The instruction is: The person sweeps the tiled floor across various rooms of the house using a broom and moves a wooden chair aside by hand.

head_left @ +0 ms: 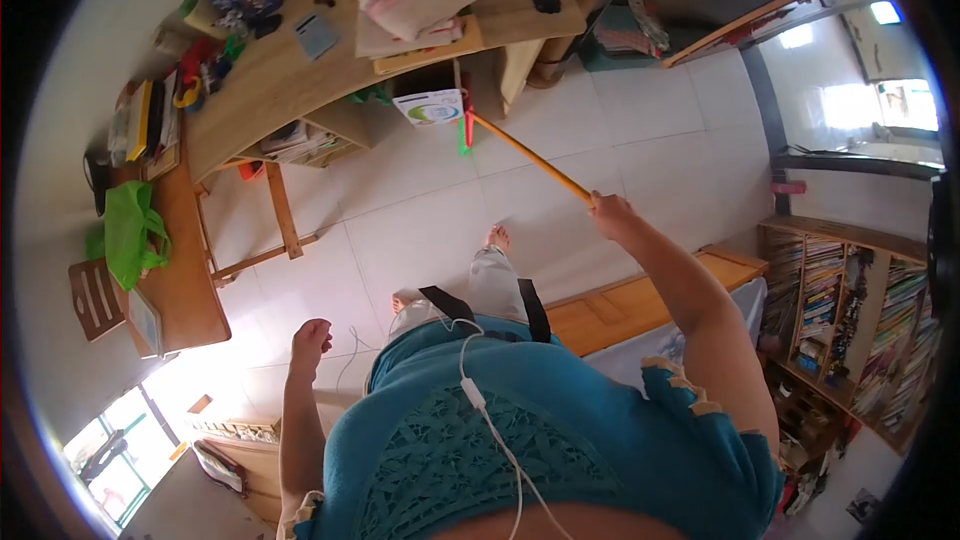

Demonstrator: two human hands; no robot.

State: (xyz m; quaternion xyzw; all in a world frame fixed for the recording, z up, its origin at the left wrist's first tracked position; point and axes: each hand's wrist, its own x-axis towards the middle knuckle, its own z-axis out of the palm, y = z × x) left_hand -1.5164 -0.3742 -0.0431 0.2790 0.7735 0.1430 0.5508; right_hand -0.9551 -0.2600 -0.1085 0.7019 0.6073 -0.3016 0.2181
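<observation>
My right hand [612, 215] is wrapped round the upper end of a broom's [535, 157] orange stick. The stick slants away from me across the floor to a narrow red and green head, beside a white printed box [428, 108] under the desk's front edge. Whether the head touches the box I cannot tell. At the left, my left hand [312, 340] hangs in the air with its fingers curled in, and no object shows in it.
A long wooden desk [262, 90] holds papers, a phone and small items. Beneath stand a shelf of papers and a wooden stool frame [283, 210]. A wooden bench [610, 312] lies close on my right, with bookshelves [850, 300] beyond. A green bag [135, 232] sits at left.
</observation>
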